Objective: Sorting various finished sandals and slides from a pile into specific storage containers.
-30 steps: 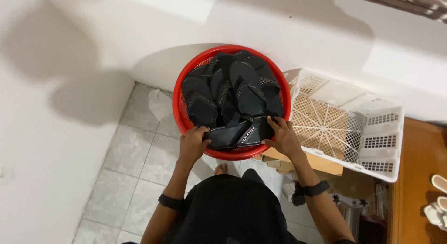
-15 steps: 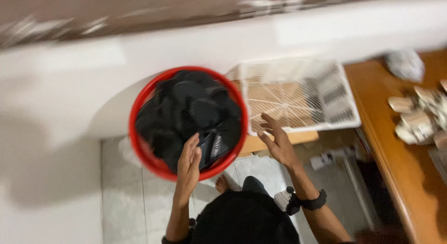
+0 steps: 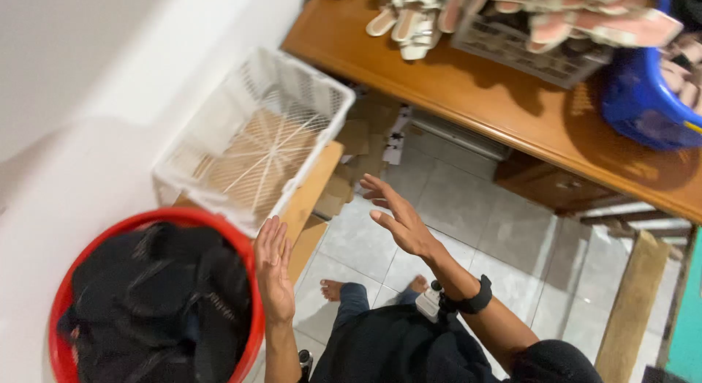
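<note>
A person is looking down at both bare hands, each flat with fingers spread, gripping nothing. The left hand point(image 3: 273, 269) is hovering just beside the rim of a red tub point(image 3: 252, 332) piled with black sandals point(image 3: 157, 302). The right hand point(image 3: 398, 218) is raised over the tiled floor point(image 3: 468, 207), near an empty white basket point(image 3: 219, 127). A wooden table point(image 3: 475, 90) is carrying pale sandals point(image 3: 409, 21) and a blue tub point(image 3: 643, 98).

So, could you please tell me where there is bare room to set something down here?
The white basket holds nothing, and the wooden table has a bare strip along its near edge, between the pale soles and the blue tub. The red basin by the left hand is packed with black sandals. The right hand is over the tiled floor.
</note>
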